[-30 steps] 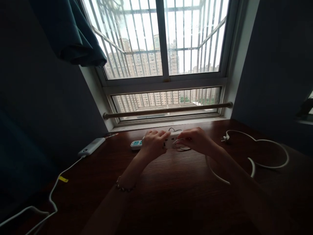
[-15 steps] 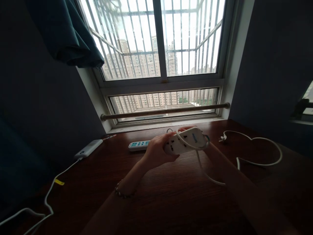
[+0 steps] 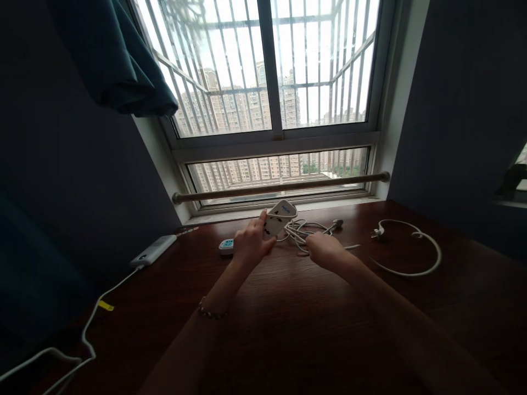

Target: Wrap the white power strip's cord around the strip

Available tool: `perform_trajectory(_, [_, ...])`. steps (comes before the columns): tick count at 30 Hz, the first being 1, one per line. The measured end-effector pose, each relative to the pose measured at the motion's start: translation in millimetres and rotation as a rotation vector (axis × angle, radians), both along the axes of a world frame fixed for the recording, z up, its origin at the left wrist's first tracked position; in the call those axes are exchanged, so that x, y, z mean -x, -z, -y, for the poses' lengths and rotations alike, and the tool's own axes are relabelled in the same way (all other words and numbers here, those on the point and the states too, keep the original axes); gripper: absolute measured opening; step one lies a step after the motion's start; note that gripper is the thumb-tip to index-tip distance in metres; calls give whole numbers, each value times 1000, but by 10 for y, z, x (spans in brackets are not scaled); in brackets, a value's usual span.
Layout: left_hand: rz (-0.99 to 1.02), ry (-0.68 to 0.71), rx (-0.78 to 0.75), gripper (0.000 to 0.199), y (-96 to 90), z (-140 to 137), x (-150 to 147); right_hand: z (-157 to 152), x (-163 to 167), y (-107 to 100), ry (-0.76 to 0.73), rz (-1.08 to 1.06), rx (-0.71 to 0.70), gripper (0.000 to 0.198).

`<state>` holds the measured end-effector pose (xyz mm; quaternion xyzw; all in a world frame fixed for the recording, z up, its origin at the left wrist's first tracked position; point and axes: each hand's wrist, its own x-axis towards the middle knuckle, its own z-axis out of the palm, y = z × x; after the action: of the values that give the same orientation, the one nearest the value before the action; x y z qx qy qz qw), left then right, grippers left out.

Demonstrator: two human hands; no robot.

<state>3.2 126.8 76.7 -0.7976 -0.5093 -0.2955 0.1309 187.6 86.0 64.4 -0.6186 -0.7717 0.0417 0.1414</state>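
Note:
My left hand (image 3: 251, 238) grips a white power strip (image 3: 280, 215), tilted upward above the table. A turn of white cord runs across the strip near its upper end. To the right, my right hand (image 3: 325, 249) is closed on the strip's white power cord (image 3: 353, 247), a piece of which shows past the wrist. Behind the right hand lies a loose heap of white cables (image 3: 298, 229) with a grey plug (image 3: 337, 224). A second power strip (image 3: 226, 247) with blue sockets sits partly hidden behind my left hand.
On the brown table (image 3: 263, 318), a white plug (image 3: 377, 233) and its curved cord lie at the right. A white power bank (image 3: 153, 251) stands at the left, its white cable (image 3: 93, 312) bearing a yellow tag (image 3: 106, 305). A rail (image 3: 284, 188) crosses the window at the back.
My right hand has come out from behind the strip and moved right, exposing the cable heap. My left hand has shifted left and tilted the strip more steeply. The cord loop at right has drawn in.

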Motion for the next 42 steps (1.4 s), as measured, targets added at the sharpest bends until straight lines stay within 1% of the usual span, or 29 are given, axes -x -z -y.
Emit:
perform_trajectory(2, [-85,-42,-1,73,39,-72,43,81,-54,-168,-33,89,-66,17])
perform_trajectory(3, [-131,-36,12,73,61,-99,58,120,-78,-247,-61,119,-109,20])
perform_trajectory(6, [-240,55,74,76,124,-126,56,226,-134,-421,-122,184,-220,26])
perform_trajectory(8, [-269,127,101,79,157,-103,22,275,-156,-473,-190,231,-289,27])
perform_trajectory(11, [-282,180,83,77,166,-23,-53,304,-167,-490,-314,255,-368,25])
perform_trajectory(13, [-304,212,65,71,137,54,-102,299,-174,-490,-347,216,-377,23])
perform_trajectory(15, [-356,284,46,66,86,143,-144,281,-193,-491,-365,159,-356,19])
perform_trajectory(18, [-453,463,1,57,4,268,-188,234,-246,-489,-421,41,-291,12])
perform_trajectory(21, [-492,583,-20,42,-65,349,-195,164,-325,-476,-503,-140,-185,15])
perform_trajectory(23, [-468,620,4,45,-113,384,-175,108,-387,-460,-555,-313,-86,20])
perform_trajectory(27, [-403,747,114,63,-232,468,-137,20,-482,-409,-616,-779,152,25])
perform_trajectory(28, [-387,785,134,65,-257,493,-138,8,-489,-391,-623,-889,192,25])
perform_trajectory(30, [-324,842,143,67,-288,539,-153,-8,-480,-352,-624,-1044,213,22])
perform_trajectory(32, [-217,871,119,68,-284,568,-176,-22,-449,-316,-604,-1106,188,20])
perform_trajectory(34, [-85,861,96,67,-255,578,-193,-41,-416,-297,-579,-1131,169,21])
perform_trajectory(36, [28,804,103,65,-222,579,-196,-58,-396,-304,-547,-1148,131,23])
perform_trajectory(38, [99,745,130,66,-195,577,-189,-63,-393,-330,-505,-1150,69,24])
perform_trajectory(40, [147,747,154,70,-174,571,-183,-62,-395,-354,-465,-1101,30,25])
perform_trajectory(42, [210,789,183,76,-150,562,-188,-70,-385,-353,-442,-1016,26,28])
